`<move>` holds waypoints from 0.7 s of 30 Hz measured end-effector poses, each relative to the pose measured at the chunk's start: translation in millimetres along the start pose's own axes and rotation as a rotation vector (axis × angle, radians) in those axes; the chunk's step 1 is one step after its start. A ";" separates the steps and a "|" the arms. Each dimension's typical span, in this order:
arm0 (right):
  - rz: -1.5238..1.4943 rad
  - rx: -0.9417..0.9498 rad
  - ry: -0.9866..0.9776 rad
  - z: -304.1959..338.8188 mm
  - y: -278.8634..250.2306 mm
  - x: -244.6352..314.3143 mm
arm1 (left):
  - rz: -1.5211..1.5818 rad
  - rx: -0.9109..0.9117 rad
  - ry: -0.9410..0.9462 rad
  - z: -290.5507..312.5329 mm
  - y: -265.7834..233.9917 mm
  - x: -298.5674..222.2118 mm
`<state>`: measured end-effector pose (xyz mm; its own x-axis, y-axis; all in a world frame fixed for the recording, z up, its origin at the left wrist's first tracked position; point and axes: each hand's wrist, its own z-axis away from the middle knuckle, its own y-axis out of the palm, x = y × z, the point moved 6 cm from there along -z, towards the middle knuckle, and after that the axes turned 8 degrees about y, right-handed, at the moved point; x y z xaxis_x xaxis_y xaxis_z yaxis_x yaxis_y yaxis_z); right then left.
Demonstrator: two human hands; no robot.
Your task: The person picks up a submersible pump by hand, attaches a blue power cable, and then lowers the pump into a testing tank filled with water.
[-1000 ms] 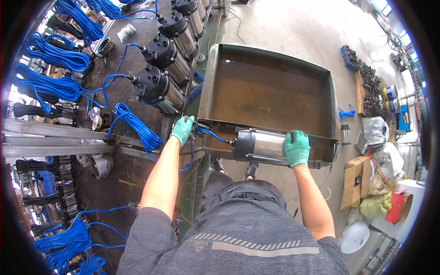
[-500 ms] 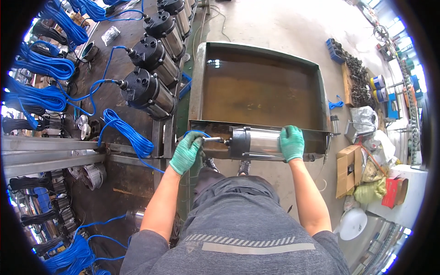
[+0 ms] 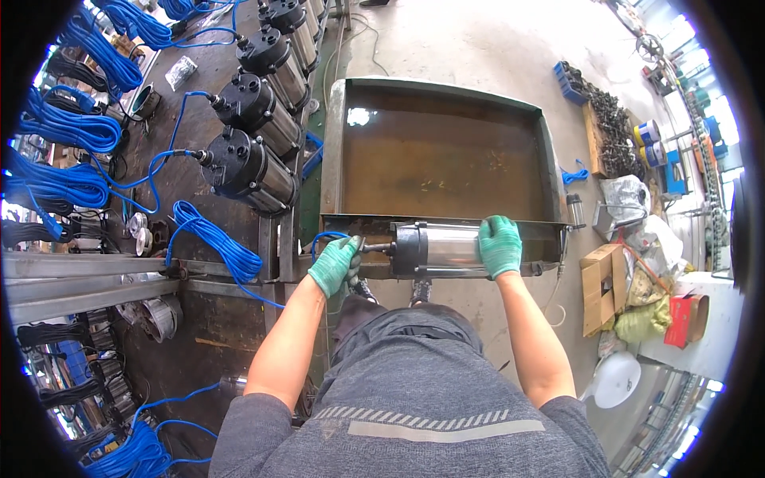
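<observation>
A: Cylindrical pump motor: bright, smooth steel shell, glossy; black matt end cap.

B: Noted. Large rectangular steel tray: brown, rusted, rough bed, with a wet sheen.

A: Green knitted cloth gloves on left hand and right hand, matt.

B: Blue plastic-sheathed cable coils, smooth. Brown cardboard box, dull paper finish. Grey concrete floor, matt.

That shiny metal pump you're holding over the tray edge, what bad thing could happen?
The silver cylindrical pump with the black end cap lies along the near rim of the rusty metal tray, so it might roll off toward the feet. The left hand grips near the blue cable, which could snag.
</observation>
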<state>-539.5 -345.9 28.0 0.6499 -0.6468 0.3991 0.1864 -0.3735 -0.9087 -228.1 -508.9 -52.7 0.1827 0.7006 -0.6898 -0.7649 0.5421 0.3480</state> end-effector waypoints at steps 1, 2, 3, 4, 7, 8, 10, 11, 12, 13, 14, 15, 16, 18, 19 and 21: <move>-0.002 0.001 0.000 -0.4 -0.1 0.2 | 0.001 0.033 0.021 4.4 1.5 -3.3; -0.002 -0.002 0.001 -0.8 -0.1 0.2 | -0.041 0.070 0.068 7.2 4.7 -8.8; 0.000 -0.006 0.005 0.0 -0.4 -0.8 | -0.082 0.109 0.113 11.0 9.8 -15.2; 0.002 -0.009 0.008 0.8 -0.6 -1.7 | -0.123 0.150 0.157 12.7 13.9 -19.1; 0.000 -0.021 -0.012 0.3 -2.4 4.0 | -0.593 0.185 0.430 3.0 -0.1 -24.4; -0.001 -0.019 -0.010 -0.2 -1.8 5.4 | -0.787 0.179 0.554 -1.5 -2.7 -24.9; 0.006 -0.017 0.002 -0.1 -1.6 2.6 | -0.881 0.130 0.474 1.4 8.1 -32.9; 0.002 -0.020 0.001 0.2 -1.8 1.5 | -0.907 0.100 0.491 1.7 11.4 -32.4; -0.005 -0.024 -0.004 -0.3 -1.5 1.7 | -0.934 0.065 0.508 3.2 12.2 -32.4; -0.012 -0.027 -0.008 -0.9 -1.2 1.7 | -0.839 0.089 0.491 3.4 11.7 -26.3; -0.009 -0.034 -0.012 -1.6 -0.7 1.5 | -0.715 0.101 0.509 4.2 12.1 -25.2; -0.006 -0.038 -0.015 -1.2 0.3 0.7 | -0.592 0.112 0.522 6.7 13.9 -26.4; -0.004 -0.042 -0.017 -0.6 0.8 -0.1 | -0.469 0.122 0.533 9.3 15.3 -27.9; -0.004 -0.040 -0.018 -0.5 0.0 0.6 | -0.334 0.150 0.490 9.6 9.9 -25.0; -0.004 -0.039 -0.021 -1.0 -0.3 1.9 | -0.497 0.125 0.695 8.5 12.1 -31.1; 0.000 -0.043 -0.022 -1.0 0.3 1.6 | -0.758 0.118 0.574 12.1 8.3 -30.8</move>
<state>-539.1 -347.8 28.5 0.6658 -0.6323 0.3961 0.1550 -0.4022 -0.9024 -232.7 -520.4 -20.8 0.2490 -0.1726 -0.9530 -0.4948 0.8232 -0.2783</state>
